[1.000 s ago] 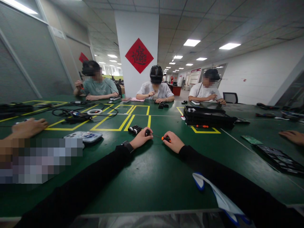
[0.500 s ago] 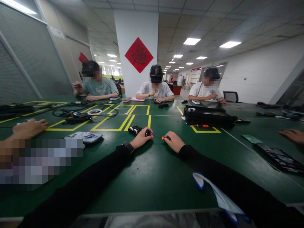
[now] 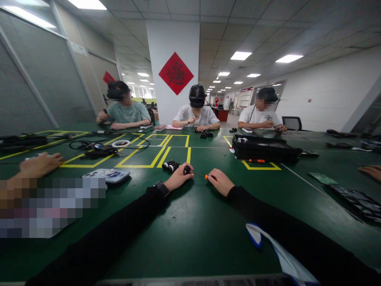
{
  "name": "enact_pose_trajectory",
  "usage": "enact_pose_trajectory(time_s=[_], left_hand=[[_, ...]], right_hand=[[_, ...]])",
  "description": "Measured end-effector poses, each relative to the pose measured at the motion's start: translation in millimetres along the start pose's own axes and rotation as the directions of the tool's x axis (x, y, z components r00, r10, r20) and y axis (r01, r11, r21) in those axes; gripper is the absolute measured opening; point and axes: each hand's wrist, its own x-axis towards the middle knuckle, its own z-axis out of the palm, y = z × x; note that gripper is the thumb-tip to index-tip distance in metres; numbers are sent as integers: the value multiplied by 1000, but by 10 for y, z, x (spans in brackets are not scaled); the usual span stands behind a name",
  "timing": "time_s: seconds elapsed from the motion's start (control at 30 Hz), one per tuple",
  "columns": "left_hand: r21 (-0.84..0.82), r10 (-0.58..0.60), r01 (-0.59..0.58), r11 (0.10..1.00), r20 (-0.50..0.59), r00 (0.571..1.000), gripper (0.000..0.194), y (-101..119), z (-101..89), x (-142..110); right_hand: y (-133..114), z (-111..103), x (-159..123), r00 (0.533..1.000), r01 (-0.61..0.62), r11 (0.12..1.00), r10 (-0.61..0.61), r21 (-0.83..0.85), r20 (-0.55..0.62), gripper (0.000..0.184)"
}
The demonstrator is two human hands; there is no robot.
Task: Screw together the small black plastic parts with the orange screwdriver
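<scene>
My left hand [image 3: 179,177] is closed around a small black cylindrical piece [image 3: 187,170], whose end shows between thumb and fingers. In my right hand [image 3: 220,182] is a screwdriver [image 3: 206,177] with an orange-and-black handle, mostly covered by the fingers. Its thin metal shaft points left, and the tip reaches the black piece; whether it sits inside a screw is too small to tell. Just behind my left hand, several black cylinders with white bands [image 3: 170,166] lie side by side on the green table [image 3: 190,238].
Black trays [image 3: 264,148] are stacked at centre right, an orange screwdriver [image 3: 256,161] before them. Cables [image 3: 98,149] and a phone [image 3: 108,176] lie left. A green circuit board [image 3: 323,178] is at right. A white-and-blue cloth [image 3: 279,250] lies near my right forearm. Co-workers sit around the table.
The view has tilted slightly, shifting everything a little down and right. Both hands keep their hold on the black piece and the screwdriver; my right fingers have shifted slightly on the handle.
</scene>
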Motion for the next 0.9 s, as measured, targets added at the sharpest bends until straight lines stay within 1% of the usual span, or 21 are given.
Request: enact_pose_trajectory(time_s=[0.07, 0.17, 0.2, 0.3, 0.37, 0.43, 0.53, 0.63, 0.77, 0.9], left_hand=[[-3, 5, -5, 1000, -4, 1000, 22, -7, 4, 2], [-6, 21, -21, 1000, -10, 1000, 22, -28, 6, 8], [1, 23, -23, 1000, -11, 1000, 22, -36, 6, 11], [30, 24, -24, 999, -12, 1000, 23, -57, 2, 16], [28, 27, -27, 999, -10, 1000, 23, -60, 0, 14], [13, 24, -24, 1000, -12, 1000, 23, -54, -1, 9], [-23, 7, -8, 1000, -11, 1000, 24, -45, 0, 2], [-86, -11, 12, 996, 4, 1000, 25, -50, -1, 2], [-158, -39, 41, 987, 13, 999, 27, -62, -17, 6], [-162, -81, 77, 984, -17, 997, 27, -62, -45, 8]], right_hand=[[13, 3, 3, 1000, 6, 1000, -6, -7, -2, 18], [21, 5, -2, 1000, 9, 1000, -9, -2, -16, 9], [19, 4, -4, 1000, 12, 1000, -12, 3, -18, 8], [5, -2, -7, 1000, 20, 1000, -20, 19, -17, 14], [-7, -6, -5, 1000, 13, 1000, -13, 25, -14, 14], [-17, -9, -3, 1000, 9, 1000, -9, 14, -2, 14], [-26, -14, -1, 999, 23, 999, -22, -27, 30, 23], [-22, -6, 9, 998, 31, 998, -29, -50, 49, 23], [3, 57, 62, 999, -34, 998, 36, -51, 26, 18], [11, 156, 118, 992, -129, 990, 128, -59, -21, 14]])
